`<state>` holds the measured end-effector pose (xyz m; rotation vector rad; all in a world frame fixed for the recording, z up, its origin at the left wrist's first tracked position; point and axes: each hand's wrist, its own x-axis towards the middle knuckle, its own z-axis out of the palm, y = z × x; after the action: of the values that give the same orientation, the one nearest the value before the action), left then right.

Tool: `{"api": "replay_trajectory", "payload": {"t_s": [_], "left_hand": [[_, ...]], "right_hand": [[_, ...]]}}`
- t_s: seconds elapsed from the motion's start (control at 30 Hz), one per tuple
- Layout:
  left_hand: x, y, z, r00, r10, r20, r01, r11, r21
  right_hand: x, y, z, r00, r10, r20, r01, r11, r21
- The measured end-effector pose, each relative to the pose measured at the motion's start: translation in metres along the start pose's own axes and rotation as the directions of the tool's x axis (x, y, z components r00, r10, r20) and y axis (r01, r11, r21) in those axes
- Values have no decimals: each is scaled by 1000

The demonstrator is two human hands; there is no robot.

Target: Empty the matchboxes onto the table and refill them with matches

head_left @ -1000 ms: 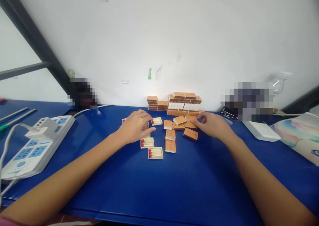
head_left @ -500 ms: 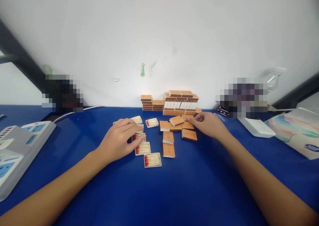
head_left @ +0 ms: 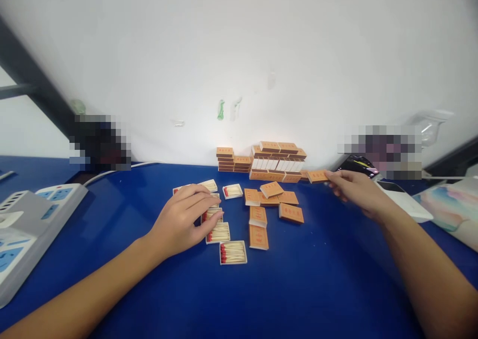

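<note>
In the head view my right hand (head_left: 351,187) pinches an orange matchbox (head_left: 317,176) by its right end, close to the right end of the stacked boxes. My left hand (head_left: 188,217) lies with its fingers stretched out over several open trays of red-tipped matches, partly covering them. One uncovered match tray (head_left: 233,252) sits nearest me, and another match tray (head_left: 232,191) is just past my left fingertips. Between the hands are loose orange matchboxes (head_left: 259,237), a few overlapping, with one tilted matchbox (head_left: 272,189) resting on others.
Against the wall stand a tall matchbox stack (head_left: 278,162) and a lower matchbox stack (head_left: 226,161). A grey power strip (head_left: 37,239) is at the left on the blue table (head_left: 239,304). A white box (head_left: 405,202), a phone (head_left: 360,165) and a tissue pack (head_left: 448,207) sit at the right.
My right hand has taken a matchbox from the back of the loose pile and moved it to the right. My left hand stays over the match trays. The camera view has shifted slightly.
</note>
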<state>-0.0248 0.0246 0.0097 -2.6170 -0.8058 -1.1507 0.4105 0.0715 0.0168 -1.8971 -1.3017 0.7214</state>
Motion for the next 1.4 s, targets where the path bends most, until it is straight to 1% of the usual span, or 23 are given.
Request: {"api": "replay_trajectory", "payload": {"t_s": [0.13,0.3,0.4,0.47,0.5,0.57,0.6,0.7,0.77,0.83,0.97,1.07,1.13,1.23,1.4], "left_hand": [[2,2,-1,1000,0,0,0,1000,-5],[2,2,-2,1000,-8,0,8,1000,-17],[3,3,-2,1000,-9,2,9,1000,-20],[3,3,-3,1000,-11,15,11,1000,-20],[3,3,-3,1000,-12,19,12,1000,-20],[3,3,-3,1000,-14,21,14,1000,-22],[3,3,-2,1000,-17,20,18,1000,-22],[2,4,0,999,-33,28,34,999,-26],[1,5,2,998,-42,36,43,998,-41],[0,6,3,998,-47,41,49,997,-55],[0,9,4,997,-56,43,59,996,-60],[-1,9,4,997,-60,54,63,995,-74],[-1,9,4,996,-67,53,71,994,-81],[-1,8,3,997,-70,41,73,995,-73],[0,10,3,996,-64,58,69,994,-84]], "right_hand": [[9,3,16,997,-38,-61,37,999,-14],[16,4,26,989,-131,-62,122,983,-133],[18,10,26,957,-264,-121,209,916,-342],[20,14,26,931,-349,-105,261,840,-476],[22,17,26,926,-370,-80,280,812,-513],[24,19,27,927,-373,-44,294,794,-531],[24,19,28,928,-370,-47,290,793,-536],[23,17,34,932,-345,-107,225,788,-573],[22,14,40,931,-335,-148,180,770,-613],[21,13,44,925,-341,-167,160,748,-644],[23,13,50,915,-365,-173,164,727,-667],[24,14,51,905,-391,-167,187,719,-670],[25,15,49,903,-399,-158,203,721,-663],[26,14,46,915,-378,-138,213,744,-633],[24,11,47,926,-338,-168,174,776,-606]]}}
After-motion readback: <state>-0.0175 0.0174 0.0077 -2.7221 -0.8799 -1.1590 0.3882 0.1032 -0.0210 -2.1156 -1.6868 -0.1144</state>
